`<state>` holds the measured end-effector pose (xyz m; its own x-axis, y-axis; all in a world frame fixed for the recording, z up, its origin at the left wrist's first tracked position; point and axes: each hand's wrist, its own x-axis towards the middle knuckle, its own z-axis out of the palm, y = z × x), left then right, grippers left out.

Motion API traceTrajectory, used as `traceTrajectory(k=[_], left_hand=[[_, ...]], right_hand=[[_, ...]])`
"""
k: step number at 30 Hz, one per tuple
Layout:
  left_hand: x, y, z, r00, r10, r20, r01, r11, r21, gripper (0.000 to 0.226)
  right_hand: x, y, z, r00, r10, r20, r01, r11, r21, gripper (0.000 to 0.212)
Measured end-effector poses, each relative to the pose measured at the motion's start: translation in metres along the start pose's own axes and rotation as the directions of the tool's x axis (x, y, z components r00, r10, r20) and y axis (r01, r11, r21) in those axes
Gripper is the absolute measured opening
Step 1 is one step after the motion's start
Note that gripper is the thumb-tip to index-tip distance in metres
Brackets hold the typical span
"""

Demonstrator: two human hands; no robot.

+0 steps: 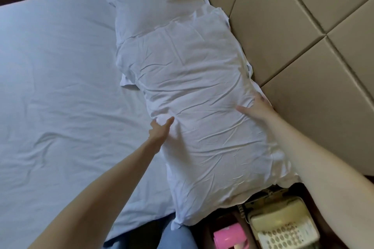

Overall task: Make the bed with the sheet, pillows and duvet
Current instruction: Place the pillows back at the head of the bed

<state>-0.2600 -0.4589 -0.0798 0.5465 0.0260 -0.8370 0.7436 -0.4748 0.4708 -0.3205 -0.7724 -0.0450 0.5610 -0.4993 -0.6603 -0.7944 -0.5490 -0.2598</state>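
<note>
While my left hand [159,130] is pinching the near pillow [202,127] at its side and my right hand [256,108] is pressing flat, it is yielding softly. I am judging it light and floppy, best gripped at both edges.

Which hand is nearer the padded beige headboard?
Right. The right hand presses the near white pillow beside the padded beige headboard; the left hand holds its opposite edge.
</note>
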Motion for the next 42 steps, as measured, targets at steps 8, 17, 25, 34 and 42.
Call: traceTrajectory(k=[8,17,25,34,42], left_hand=[[0.02,-0.012,0.027,0.999,-0.03,-0.023,0.027,0.992,-0.124,0.092],[0.005,-0.011,0.048,0.982,0.091,-0.165,-0.103,0.992,-0.07,0.062],[-0.018,-0.02,0.062,0.973,0.111,-0.201,-0.136,0.984,-0.117,0.059],[0.002,-0.029,0.054,0.982,0.089,-0.164,-0.086,0.996,0.023,0.059],[0.028,-0.034,0.011,0.982,-0.124,0.144,0.163,0.94,-0.301,0.049]], right_hand=[[0.003,0.021,0.038,0.975,0.019,-0.219,-0.018,1.0,0.004,0.085],[-0.008,0.006,0.02,0.866,0.093,-0.491,-0.011,0.986,0.168,0.034],[-0.033,0.025,0.008,0.849,0.054,-0.526,0.067,0.976,0.208,0.042],[-0.031,0.03,0.045,0.884,0.013,-0.466,0.0,1.0,0.027,0.038],[-0.011,0.023,0.054,0.994,0.007,-0.111,0.0,0.998,0.058,0.068]])
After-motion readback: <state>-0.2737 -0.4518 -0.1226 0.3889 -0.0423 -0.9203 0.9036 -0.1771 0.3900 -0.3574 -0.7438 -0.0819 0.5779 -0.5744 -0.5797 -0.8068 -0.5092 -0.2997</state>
